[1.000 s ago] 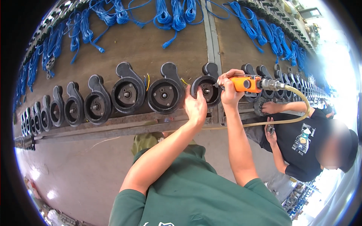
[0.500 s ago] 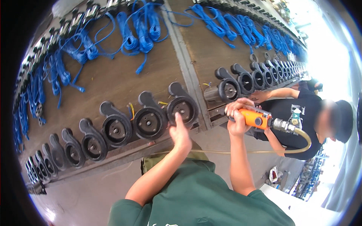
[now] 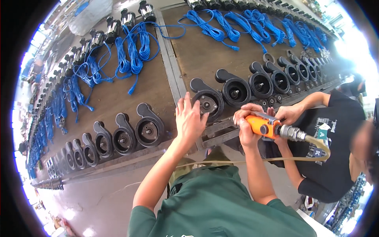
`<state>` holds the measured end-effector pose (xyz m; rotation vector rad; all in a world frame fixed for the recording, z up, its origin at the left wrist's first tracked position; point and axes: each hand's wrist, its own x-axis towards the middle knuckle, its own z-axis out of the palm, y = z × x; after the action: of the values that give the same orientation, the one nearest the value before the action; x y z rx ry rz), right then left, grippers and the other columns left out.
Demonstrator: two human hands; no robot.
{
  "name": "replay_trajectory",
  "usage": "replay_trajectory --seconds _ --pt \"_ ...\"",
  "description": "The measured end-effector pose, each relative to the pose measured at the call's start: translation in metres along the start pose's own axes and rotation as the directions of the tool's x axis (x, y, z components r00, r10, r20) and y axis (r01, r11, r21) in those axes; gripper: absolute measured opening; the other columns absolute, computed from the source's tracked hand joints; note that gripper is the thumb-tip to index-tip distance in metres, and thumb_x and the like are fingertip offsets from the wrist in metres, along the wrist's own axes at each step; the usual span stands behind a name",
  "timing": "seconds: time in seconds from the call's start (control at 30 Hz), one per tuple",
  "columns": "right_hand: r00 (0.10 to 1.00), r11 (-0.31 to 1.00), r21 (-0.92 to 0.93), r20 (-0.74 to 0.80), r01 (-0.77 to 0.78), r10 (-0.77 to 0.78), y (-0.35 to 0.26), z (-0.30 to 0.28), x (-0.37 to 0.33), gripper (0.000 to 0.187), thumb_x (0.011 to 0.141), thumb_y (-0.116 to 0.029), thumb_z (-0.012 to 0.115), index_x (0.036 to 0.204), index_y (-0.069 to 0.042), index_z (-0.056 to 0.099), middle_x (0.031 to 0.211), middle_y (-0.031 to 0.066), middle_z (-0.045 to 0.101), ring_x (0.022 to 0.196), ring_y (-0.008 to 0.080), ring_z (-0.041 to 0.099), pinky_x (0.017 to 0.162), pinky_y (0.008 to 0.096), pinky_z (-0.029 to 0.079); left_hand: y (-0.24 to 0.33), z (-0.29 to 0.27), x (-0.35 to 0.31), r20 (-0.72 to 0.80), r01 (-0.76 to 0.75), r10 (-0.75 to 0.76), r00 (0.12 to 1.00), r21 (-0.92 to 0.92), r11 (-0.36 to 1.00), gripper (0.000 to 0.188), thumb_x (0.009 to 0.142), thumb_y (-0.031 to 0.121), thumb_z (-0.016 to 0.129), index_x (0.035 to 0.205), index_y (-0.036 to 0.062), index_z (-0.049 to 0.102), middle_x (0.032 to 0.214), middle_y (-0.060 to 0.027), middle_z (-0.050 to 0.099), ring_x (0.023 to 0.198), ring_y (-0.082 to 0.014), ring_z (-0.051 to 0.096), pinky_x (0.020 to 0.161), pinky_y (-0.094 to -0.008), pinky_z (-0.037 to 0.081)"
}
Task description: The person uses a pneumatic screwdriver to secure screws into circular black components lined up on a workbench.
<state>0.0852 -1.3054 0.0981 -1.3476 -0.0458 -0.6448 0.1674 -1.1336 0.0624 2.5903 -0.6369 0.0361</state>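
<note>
My right hand [image 3: 248,127] is wrapped around an orange pneumatic power tool [image 3: 258,125] with a metal fitting and a tan air hose [image 3: 296,159] at its rear. The tool's front end is hidden by my fingers. My left hand [image 3: 189,121] has its fingers spread and reaches over the table edge. Its fingertips overlap the left rim of a black round pump housing [image 3: 207,104] with a rounded arm; I cannot tell whether they touch it. Just right of that one stands another black housing [image 3: 236,92], with a metal shaft in its middle.
More black housings [image 3: 149,131] line the near edge of the brown table [image 3: 102,106] on both sides. Blue cable bundles [image 3: 134,59] and black-and-silver motors [image 3: 146,11] lie along the far edge. A co-worker [image 3: 331,118] in black stands close at right, hands near my tool.
The view has shifted right along the row. My left hand has moved from one housing to another farther right, its fingers spreading. My right hand still holds the tool; the co-worker's hand is nearer it.
</note>
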Motion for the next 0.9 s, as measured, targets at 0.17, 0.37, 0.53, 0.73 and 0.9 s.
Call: replay_trajectory --seconds 0.17,0.37,0.53,0.73,0.9 --pt "0.999 0.976 0.216 0.009 -0.041 0.040 0.014 -0.014 0.026 0.029 0.085 0.000 0.057 0.113 0.004 0.048 0.077 0.0056 0.060 0.070 0.0126 0.058 0.071 0.0270 0.049 0.012 0.001 0.017 0.094 0.104 -0.111 0.989 0.075 0.992 0.064 0.071 0.038 0.083 0.127 0.0141 0.065 0.147 -0.0277 0.039 0.134 -0.0435 0.036 0.110 -0.0532 0.034" --pt "0.989 0.995 0.042 0.123 -0.088 0.083 0.041 -0.006 0.050 0.014 0.082 0.000 0.056 0.096 0.002 0.055 0.090 0.0080 0.059 0.075 0.0118 0.058 0.071 0.0267 0.049 0.011 -0.005 0.028 0.147 0.109 -0.126 0.981 0.120 0.987 0.067 0.062 0.042 0.087 0.123 0.0229 0.069 0.142 -0.0199 0.049 0.129 -0.0394 0.044 0.104 -0.0554 0.038" --pt "0.978 0.990 0.078 0.180 -0.121 0.106 0.067 0.010 0.058 0.010 0.081 0.005 0.059 0.090 0.002 0.060 0.106 0.0090 0.060 0.078 0.0081 0.059 0.067 0.0234 0.048 0.017 -0.004 0.030 0.163 0.132 -0.157 0.974 0.157 0.979 0.058 0.062 0.043 0.086 0.115 0.0225 0.073 0.108 -0.0104 0.065 0.109 -0.0306 0.056 0.090 -0.0491 0.043" --pt "0.970 0.980 0.107 0.195 -0.169 0.146 0.080 0.016 0.064 0.023 0.083 0.006 0.059 0.104 0.001 0.054 0.081 0.0014 0.061 0.069 0.0062 0.058 0.064 0.0200 0.048 0.019 0.003 0.033 0.147 0.128 -0.150 0.978 0.154 0.980 0.035 0.064 0.035 0.086 0.085 0.0095 0.073 0.093 -0.0088 0.067 0.101 -0.0279 0.061 0.084 -0.0451 0.047" --pt "0.964 0.987 0.028 0.221 -0.159 0.149 0.080 0.018 0.066 0.025 0.085 0.001 0.052 0.109 0.003 0.049 0.074 0.0076 0.057 0.065 0.0145 0.056 0.065 0.0285 0.049 0.016 0.005 0.036 0.212 0.132 -0.162 0.964 0.149 0.980 0.031 0.067 0.030 0.085 0.084 0.0075 0.073 0.096 -0.0128 0.068 0.101 -0.0299 0.063 0.083 -0.0445 0.049"
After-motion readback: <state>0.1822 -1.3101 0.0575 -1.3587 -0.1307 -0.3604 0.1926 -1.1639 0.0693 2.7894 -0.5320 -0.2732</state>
